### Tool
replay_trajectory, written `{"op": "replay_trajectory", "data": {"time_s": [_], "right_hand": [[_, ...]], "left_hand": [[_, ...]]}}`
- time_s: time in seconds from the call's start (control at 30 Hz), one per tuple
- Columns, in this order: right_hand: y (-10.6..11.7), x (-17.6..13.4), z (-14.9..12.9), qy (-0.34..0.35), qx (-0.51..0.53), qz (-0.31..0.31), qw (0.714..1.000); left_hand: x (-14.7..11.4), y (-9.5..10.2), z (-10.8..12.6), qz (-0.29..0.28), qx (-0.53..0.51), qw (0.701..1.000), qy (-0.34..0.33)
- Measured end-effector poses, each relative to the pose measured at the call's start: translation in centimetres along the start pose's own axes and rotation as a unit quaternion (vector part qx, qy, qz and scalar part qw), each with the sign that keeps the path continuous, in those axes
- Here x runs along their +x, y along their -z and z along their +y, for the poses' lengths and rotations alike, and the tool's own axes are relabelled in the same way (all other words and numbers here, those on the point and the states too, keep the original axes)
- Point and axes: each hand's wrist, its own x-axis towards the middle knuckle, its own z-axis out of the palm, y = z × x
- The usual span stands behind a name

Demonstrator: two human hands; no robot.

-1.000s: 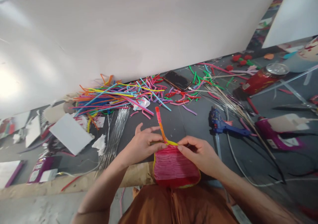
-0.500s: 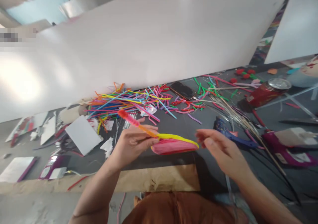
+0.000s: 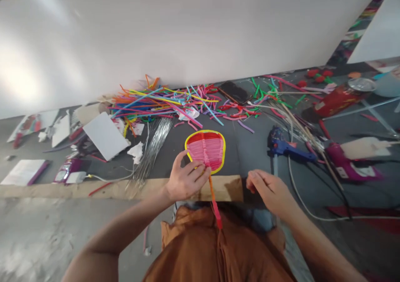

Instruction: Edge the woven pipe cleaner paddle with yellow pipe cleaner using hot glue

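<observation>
A hand-fan-shaped pipe-cleaner piece [image 3: 196, 148] stands face-on in front of me, with a pink body, a red band at the top, a yellow border and a pink rib up its middle. Its thin handle [image 3: 213, 198] runs down towards me, orange turning to pink and red. My left hand [image 3: 188, 178] grips the piece at its base, where the handle joins, fingertips pressed over the lower pink part. To the right and apart from it, my right hand [image 3: 265, 188] is closed with curled fingers. Whether anything sits between those fingers is hidden.
Behind lies a heap of coloured pipe cleaners [image 3: 150, 103] beside a phone [image 3: 234, 92]. At right are a blue glue gun [image 3: 287, 148], a red can [image 3: 340, 98] and a purple tool [image 3: 353, 165]. Silvery wires [image 3: 154, 148] and a white card [image 3: 105, 136] lie left.
My left hand has turned the fan-shaped piece from nearly edge-on to face-on, its handle swinging from upper left to pointing down at me. My right hand stays apart. The view has shifted.
</observation>
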Motion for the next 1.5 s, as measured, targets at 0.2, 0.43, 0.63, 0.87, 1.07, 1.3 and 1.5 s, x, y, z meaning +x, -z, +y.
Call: {"op": "replay_trajectory", "data": {"time_s": [0.2, 0.43, 0.63, 0.87, 1.07, 1.3, 1.5], "right_hand": [[-3.3, -1.6, 1.4, 0.200, -0.187, 0.045, 0.961], [-6.0, -0.5, 0.7, 0.287, -0.289, 0.061, 0.911], [-6.6, 1.2, 1.1, 0.231, -0.243, 0.083, 0.938], [-6.9, 1.9, 1.3, 0.212, -0.267, 0.086, 0.936], [-7.0, 1.7, 1.4, 0.214, -0.279, 0.082, 0.933], [-6.7, 1.5, 1.2, 0.214, -0.265, 0.078, 0.937], [-3.9, -1.0, 1.5, 0.087, -0.232, 0.153, 0.957]], "left_hand": [[-1.9, -1.5, 1.8, -0.024, 0.013, 1.000, -0.008], [-3.0, -1.8, 1.9, -0.066, -0.003, 0.998, -0.004], [-3.6, -2.2, 1.9, -0.074, -0.091, 0.991, 0.065], [-3.4, -2.6, 1.6, -0.031, -0.153, 0.980, 0.123], [-4.1, -2.5, 1.6, -0.036, -0.147, 0.982, 0.108], [-3.8, -2.4, 1.6, -0.021, -0.114, 0.989, 0.096], [-3.9, -2.6, 1.7, -0.019, -0.111, 0.989, 0.096]]}}
